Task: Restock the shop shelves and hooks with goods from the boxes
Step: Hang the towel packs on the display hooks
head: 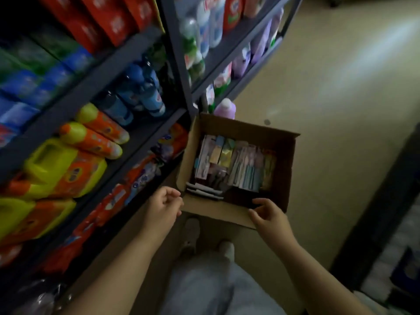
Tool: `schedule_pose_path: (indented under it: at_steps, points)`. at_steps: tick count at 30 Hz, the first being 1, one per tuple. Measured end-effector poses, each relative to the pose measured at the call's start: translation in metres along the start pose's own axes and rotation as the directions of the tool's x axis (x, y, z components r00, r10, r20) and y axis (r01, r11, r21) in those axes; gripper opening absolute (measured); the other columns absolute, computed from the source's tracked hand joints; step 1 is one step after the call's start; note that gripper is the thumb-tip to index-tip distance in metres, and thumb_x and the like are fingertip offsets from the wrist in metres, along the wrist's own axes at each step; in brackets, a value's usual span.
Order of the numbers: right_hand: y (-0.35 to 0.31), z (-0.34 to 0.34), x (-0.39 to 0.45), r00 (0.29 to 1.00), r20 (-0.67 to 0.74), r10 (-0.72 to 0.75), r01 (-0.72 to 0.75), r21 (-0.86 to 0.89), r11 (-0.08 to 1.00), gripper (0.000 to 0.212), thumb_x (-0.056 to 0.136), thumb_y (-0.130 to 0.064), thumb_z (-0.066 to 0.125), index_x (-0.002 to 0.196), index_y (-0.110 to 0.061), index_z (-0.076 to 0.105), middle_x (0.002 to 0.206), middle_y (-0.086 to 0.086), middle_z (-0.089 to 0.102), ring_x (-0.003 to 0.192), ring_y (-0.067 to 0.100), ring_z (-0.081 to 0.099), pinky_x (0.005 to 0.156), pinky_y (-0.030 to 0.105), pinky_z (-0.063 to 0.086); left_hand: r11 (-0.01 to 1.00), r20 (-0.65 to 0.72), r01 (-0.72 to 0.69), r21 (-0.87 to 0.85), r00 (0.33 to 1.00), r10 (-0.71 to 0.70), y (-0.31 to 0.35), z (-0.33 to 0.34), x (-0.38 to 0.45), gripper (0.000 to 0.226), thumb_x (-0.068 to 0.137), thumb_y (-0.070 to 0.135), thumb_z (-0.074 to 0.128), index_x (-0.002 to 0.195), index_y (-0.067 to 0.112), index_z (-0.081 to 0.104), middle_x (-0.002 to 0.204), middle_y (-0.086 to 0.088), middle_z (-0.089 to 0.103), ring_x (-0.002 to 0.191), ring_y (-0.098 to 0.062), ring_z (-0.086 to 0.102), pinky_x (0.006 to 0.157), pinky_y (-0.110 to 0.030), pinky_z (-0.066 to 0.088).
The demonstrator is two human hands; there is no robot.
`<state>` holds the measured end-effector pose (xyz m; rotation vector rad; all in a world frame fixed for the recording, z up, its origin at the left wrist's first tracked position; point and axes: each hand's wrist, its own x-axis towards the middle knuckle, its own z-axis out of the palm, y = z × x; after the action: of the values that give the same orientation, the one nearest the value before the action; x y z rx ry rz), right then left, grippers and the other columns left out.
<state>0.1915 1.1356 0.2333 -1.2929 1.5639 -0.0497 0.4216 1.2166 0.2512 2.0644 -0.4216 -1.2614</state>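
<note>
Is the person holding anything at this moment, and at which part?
Nothing is clearly held. Both the left hand and the right hand hover with loosely curled fingers at the near edge of the open cardboard box; contact cannot be told.

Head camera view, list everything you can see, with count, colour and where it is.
cardboard box: one, brown, open, on the floor beside the shelving
packets: many, pastel, standing in the box; count unclear
detergent jugs: several, orange and yellow, lower left shelf
blue bottles: a few, middle shelf
red cartons: several, top left shelf
purple bottle: one, on the floor behind the box
shelving: dark metal, left side
shoes: two, pale, below the box
left hand: empty, at the box's near left corner
right hand: fingers over the near edge
</note>
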Motion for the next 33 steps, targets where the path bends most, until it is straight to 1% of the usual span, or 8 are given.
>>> schedule_pose_path:
  at_steps: [6,9,13,20,25,27,31,33]
  points:
    - [0.067,0.082,0.124,0.975,0.113,0.191,-0.164,-0.209,0.964,0.054,0.088,-0.024,0.067,0.137,-0.02,0.044,0.122,0.001,0.059,0.107,0.014,0.058,0.088,0.028,0.05,0.988,0.072,0.14,0.07,0.987,-0.145,-0.074,0.05,0.117,0.016,0.093,0.005,0.053,0.085,0.019,0.055,0.083,-0.004,0.057,0.071,-0.014,0.055,0.064,-0.022,0.045]
    - [0.087,0.118,0.182,0.971,0.171,0.165,-0.091,-0.373,0.923,0.072,0.085,-0.023,0.07,0.147,-0.022,0.032,0.146,0.002,0.04,0.131,0.021,0.043,0.104,0.031,0.038,0.983,0.086,0.15,0.107,0.983,-0.16,-0.105,0.061,0.158,0.016,0.093,0.005,0.053,0.085,0.02,0.054,0.081,-0.002,0.055,0.072,-0.014,0.055,0.062,-0.02,0.042]
    - [0.101,0.16,0.238,0.959,0.253,0.126,0.021,-0.506,0.862,0.079,0.084,-0.023,0.067,0.15,-0.027,0.024,0.153,0.0,0.03,0.138,0.022,0.035,0.112,0.039,0.035,0.981,0.091,0.143,0.131,0.984,-0.155,-0.138,0.065,0.188,0.015,0.092,0.007,0.055,0.087,0.021,0.056,0.085,-0.001,0.056,0.077,-0.016,0.056,0.067,-0.021,0.043]
    - [0.102,0.208,0.274,0.937,0.333,0.108,0.177,-0.716,0.675,0.05,0.092,-0.012,0.052,0.138,-0.029,0.046,0.129,0.006,0.056,0.113,0.026,0.056,0.093,0.036,0.047,0.982,0.112,0.153,0.111,0.98,-0.166,-0.179,0.066,0.201,0.014,0.091,0.012,0.058,0.089,0.026,0.057,0.09,-0.001,0.059,0.087,-0.021,0.06,0.073,-0.027,0.047]
    - [0.101,0.206,0.281,0.978,0.186,0.097,0.073,-0.737,0.672,0.011,0.095,-0.013,0.048,0.094,-0.015,0.059,0.084,0.0,0.059,0.073,0.017,0.056,0.07,0.032,0.049,0.984,0.113,0.15,0.099,0.98,-0.161,-0.184,0.063,0.202,0.013,0.09,0.014,0.06,0.09,0.026,0.058,0.092,-0.002,0.061,0.087,-0.02,0.061,0.07,-0.025,0.048]
    - [0.09,0.187,0.275,0.988,0.15,0.034,0.083,-0.707,0.702,0.014,0.096,-0.013,0.049,0.085,-0.021,0.05,0.075,-0.002,0.049,0.069,0.016,0.05,0.067,0.03,0.043,0.985,0.107,0.13,0.116,0.984,-0.142,-0.179,0.058,0.198,0.012,0.09,0.013,0.06,0.092,0.024,0.058,0.093,-0.005,0.061,0.088,-0.02,0.061,0.072,-0.026,0.049]
    - [0.055,0.124,0.254,0.979,0.197,-0.06,0.179,-0.669,0.722,0.012,0.095,-0.018,0.053,0.09,-0.018,0.064,0.081,0.0,0.059,0.075,0.018,0.057,0.067,0.03,0.047,0.983,0.095,0.116,0.144,0.987,-0.13,-0.154,0.051,0.182,0.015,0.09,0.011,0.06,0.095,0.024,0.056,0.095,-0.004,0.06,0.088,-0.017,0.06,0.073,-0.025,0.049]
    - [0.025,0.085,0.238,0.971,0.227,-0.074,0.212,-0.677,0.705,0.019,0.093,-0.019,0.056,0.075,-0.018,0.057,0.077,0.001,0.059,0.074,0.019,0.057,0.064,0.029,0.046,0.983,0.101,0.102,0.154,0.988,-0.118,-0.132,0.048,0.172,0.023,0.088,0.01,0.062,0.099,0.028,0.053,0.096,0.002,0.058,0.087,-0.014,0.058,0.067,-0.02,0.046]
